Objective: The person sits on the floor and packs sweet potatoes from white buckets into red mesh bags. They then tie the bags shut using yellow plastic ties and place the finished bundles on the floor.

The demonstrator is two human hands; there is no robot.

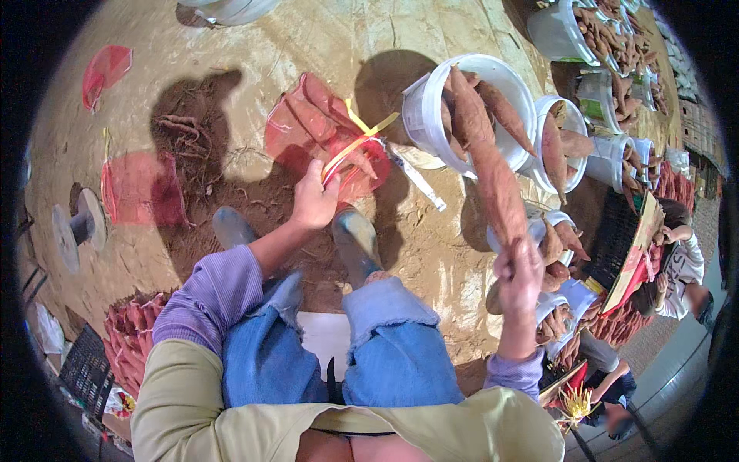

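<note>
With my left hand (316, 195) I grip the rim of a red mesh bag (300, 118), which lies on the ground with a few sweet potatoes (312, 120) inside. A yellow tie (369, 131) runs along its mouth. My right hand (519, 271) is closed around the lower end of a long sweet potato (491, 179), whose upper end reaches over a white plastic bucket (430, 115). That bucket is tilted and holds more sweet potatoes. A white printed strip (418, 178) lies between the bag and the bucket.
More buckets of sweet potatoes (603, 92) line the right side. Two people (681, 271) work beyond them beside a black crate (615, 237). At left lie a flat red mesh bag (141, 187), a spool (81, 228), roots (185, 133) and filled red bags (130, 341).
</note>
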